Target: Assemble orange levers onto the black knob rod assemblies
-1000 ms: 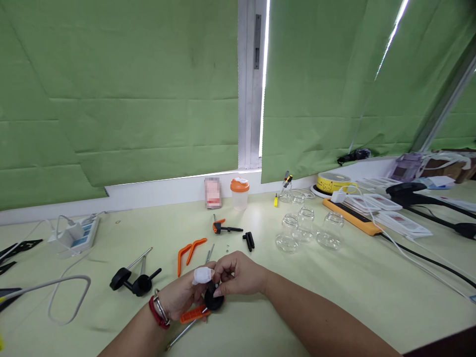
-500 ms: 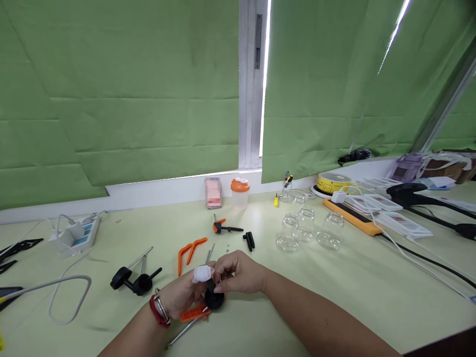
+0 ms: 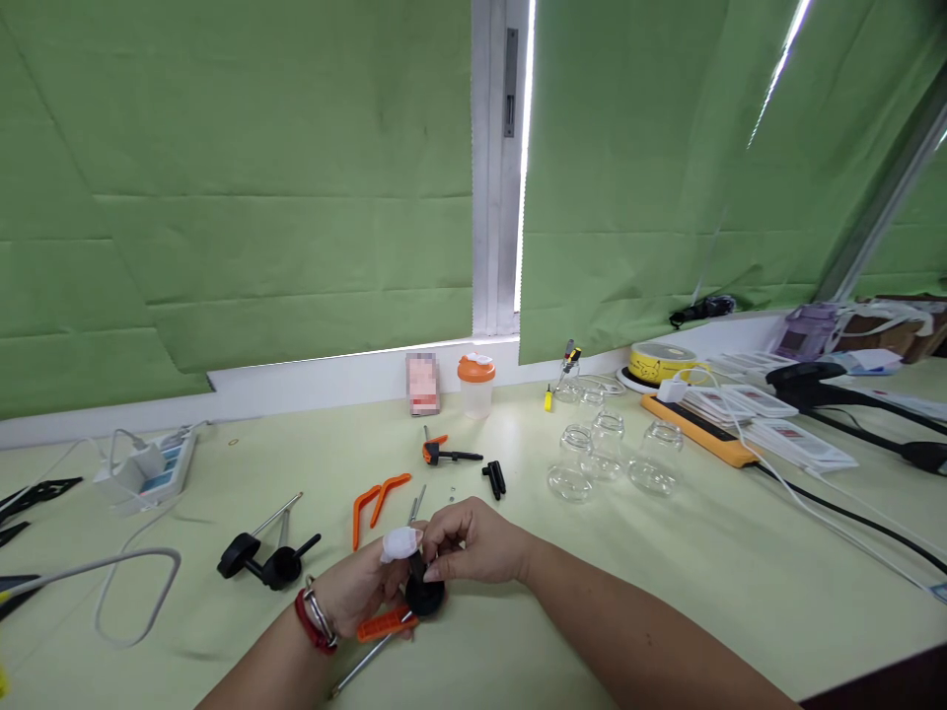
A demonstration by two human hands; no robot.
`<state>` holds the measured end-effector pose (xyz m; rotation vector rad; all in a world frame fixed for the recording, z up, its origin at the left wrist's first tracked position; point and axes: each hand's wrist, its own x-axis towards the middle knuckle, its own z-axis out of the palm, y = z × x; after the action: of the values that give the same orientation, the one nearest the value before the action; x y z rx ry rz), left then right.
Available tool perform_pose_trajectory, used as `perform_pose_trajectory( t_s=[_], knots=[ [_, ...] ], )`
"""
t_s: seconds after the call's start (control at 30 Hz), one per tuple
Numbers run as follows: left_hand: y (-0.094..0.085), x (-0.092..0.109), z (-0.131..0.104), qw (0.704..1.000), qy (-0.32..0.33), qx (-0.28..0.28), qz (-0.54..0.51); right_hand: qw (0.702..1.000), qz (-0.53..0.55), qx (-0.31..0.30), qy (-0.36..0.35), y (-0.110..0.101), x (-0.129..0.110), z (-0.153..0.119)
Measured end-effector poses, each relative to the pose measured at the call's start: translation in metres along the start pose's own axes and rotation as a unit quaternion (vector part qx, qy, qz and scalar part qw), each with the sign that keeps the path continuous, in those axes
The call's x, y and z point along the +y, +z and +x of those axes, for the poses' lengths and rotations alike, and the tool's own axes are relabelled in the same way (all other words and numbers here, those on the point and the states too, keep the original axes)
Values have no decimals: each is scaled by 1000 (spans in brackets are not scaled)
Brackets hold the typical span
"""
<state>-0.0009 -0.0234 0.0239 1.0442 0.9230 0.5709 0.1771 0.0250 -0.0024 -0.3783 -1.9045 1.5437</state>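
Your left hand (image 3: 362, 594) holds black part (image 3: 424, 598), orange handle (image 3: 385, 623) below grip. Right hand (image 3: 480, 542) at stem (image 3: 416, 566), closure unclear. Judged: fine two-handed adjustment; calls for steady left grip.

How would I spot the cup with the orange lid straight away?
Find the pale window frame between the green blinds. Just below it, at the far edge of the table, stands a cloudy cup, whose orange lid sets it apart from the blurred pink object on its left.
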Motion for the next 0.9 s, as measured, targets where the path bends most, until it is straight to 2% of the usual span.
perform_pose_trajectory(
  t_s=[0.1, 0.27, 0.47, 0.9],
  knots=[
    [1, 1, -1, 1000, -1, -30, -2, 1000, 6, 1, -8, 1, -2, 0],
    [1, 0, -1, 1000, 9, 10, 1, 1000, -16, -3, 12, -2, 1, 0],
    [2, 2, -1, 1000, 8, -8, 13, 998, -51, -3, 44, -5, 7, -1],
    [7, 5, -4, 999, 25, -15, 23, 999, -14, -17, -31, -1, -1, 0]
  ],
)
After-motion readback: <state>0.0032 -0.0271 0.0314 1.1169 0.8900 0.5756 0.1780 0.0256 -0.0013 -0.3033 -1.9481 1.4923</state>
